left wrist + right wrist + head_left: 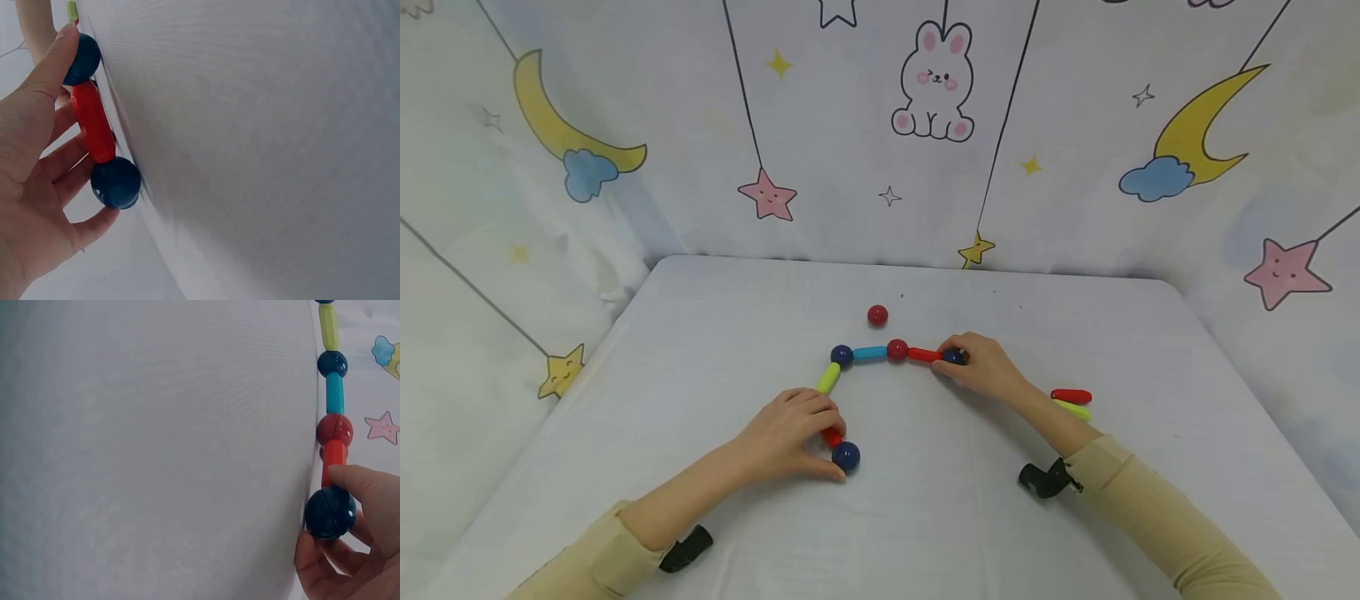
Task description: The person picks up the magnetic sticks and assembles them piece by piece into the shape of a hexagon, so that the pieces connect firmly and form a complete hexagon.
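Note:
A bent chain of magnetic rods and balls lies on the white table. My left hand (pixel 788 435) holds its near left end: a red rod (pixel 94 122) between a blue ball (pixel 83 59) under the thumb and another blue ball (pixel 116 182) by the little finger. From there a lime rod (pixel 828 378) leads to a blue ball (pixel 842 356), a light blue rod (pixel 870 353) and a red ball (pixel 897 350). My right hand (pixel 988 367) grips the end blue ball (pixel 330 513), thumb on the adjoining red rod (pixel 334 456).
A loose red ball (pixel 877 315) lies behind the chain. To the right, beside the right forearm, lie a red rod (pixel 1072 397) and a lime rod (pixel 1075 410). Black wrist devices (pixel 1045 481) hang at both sleeves. A patterned cloth (pixel 850 125) stands behind the table.

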Action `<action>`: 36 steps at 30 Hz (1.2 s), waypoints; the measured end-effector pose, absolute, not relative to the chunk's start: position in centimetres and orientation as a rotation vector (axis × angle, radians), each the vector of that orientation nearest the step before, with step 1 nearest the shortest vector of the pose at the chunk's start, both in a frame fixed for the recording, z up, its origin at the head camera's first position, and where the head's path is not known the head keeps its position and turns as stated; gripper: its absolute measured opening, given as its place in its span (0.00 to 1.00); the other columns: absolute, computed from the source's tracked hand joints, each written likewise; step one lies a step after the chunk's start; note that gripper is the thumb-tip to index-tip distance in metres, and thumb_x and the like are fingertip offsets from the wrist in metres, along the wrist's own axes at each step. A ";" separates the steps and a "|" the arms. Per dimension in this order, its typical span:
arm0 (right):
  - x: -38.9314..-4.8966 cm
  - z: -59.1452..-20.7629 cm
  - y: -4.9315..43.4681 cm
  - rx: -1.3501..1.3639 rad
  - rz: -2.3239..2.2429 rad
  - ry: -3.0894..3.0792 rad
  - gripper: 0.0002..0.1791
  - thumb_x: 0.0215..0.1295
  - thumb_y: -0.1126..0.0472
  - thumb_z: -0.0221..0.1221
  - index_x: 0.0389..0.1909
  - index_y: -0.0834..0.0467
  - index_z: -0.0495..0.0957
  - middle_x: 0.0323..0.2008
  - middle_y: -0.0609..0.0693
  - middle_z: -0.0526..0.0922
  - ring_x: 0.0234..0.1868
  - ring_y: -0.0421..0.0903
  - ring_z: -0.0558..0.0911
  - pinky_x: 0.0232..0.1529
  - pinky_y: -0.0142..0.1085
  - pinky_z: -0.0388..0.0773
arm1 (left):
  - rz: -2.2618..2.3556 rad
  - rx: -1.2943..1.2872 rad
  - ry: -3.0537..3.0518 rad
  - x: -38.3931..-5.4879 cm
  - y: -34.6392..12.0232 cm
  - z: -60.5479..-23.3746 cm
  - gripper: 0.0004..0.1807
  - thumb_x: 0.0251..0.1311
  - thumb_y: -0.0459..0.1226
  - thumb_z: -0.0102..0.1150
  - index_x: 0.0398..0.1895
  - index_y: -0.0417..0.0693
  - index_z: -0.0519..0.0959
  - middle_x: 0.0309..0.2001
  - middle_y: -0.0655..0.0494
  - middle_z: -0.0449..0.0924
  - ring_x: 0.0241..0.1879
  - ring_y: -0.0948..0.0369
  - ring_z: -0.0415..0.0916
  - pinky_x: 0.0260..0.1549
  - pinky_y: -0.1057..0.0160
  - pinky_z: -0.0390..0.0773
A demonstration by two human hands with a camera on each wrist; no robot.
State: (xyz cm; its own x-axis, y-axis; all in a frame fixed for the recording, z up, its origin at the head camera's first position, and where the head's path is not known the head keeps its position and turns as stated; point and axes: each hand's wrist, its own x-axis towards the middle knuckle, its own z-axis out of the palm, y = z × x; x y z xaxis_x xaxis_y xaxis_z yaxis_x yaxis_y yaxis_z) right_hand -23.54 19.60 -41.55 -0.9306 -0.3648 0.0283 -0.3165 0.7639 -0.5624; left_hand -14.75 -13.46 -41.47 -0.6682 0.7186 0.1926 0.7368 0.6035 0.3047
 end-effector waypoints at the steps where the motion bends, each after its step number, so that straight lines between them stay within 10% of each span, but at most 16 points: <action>1: -23.5 -41.6 19.6 -0.560 -0.890 2.875 0.14 0.63 0.54 0.64 0.47 0.56 0.81 0.43 0.54 0.80 0.41 0.51 0.75 0.39 0.41 0.77 | -0.572 -1.254 -2.772 -14.8 -13.5 -41.5 0.25 0.45 0.62 0.70 0.39 0.59 0.79 0.41 0.66 0.75 0.48 0.62 0.72 0.58 0.47 0.67; 21: -23.6 -41.7 19.6 -0.562 -0.894 2.882 0.14 0.63 0.54 0.65 0.46 0.56 0.81 0.44 0.55 0.80 0.42 0.51 0.75 0.42 0.42 0.78 | -0.677 -1.293 -2.825 -14.9 -13.5 -41.5 0.25 0.49 0.60 0.69 0.41 0.56 0.80 0.40 0.67 0.76 0.46 0.65 0.72 0.65 0.41 0.56; 36: -22.9 -41.0 21.7 -0.433 -0.999 2.764 0.24 0.59 0.57 0.69 0.55 0.59 0.76 0.47 0.55 0.80 0.48 0.52 0.78 0.46 0.44 0.78 | -0.638 -1.377 -2.920 -21.8 -4.0 -37.1 0.21 0.62 0.51 0.62 0.53 0.51 0.80 0.50 0.57 0.79 0.49 0.59 0.75 0.44 0.61 0.77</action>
State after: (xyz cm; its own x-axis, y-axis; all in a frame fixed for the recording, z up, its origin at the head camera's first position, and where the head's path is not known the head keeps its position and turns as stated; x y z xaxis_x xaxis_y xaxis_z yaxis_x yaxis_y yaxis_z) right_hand -22.90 21.65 -41.00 -0.9433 -0.3264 -0.0606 -0.2122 0.7333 -0.6460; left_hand -21.85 -3.95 -37.13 -0.6404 0.7675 0.0297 0.7098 0.5766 0.4046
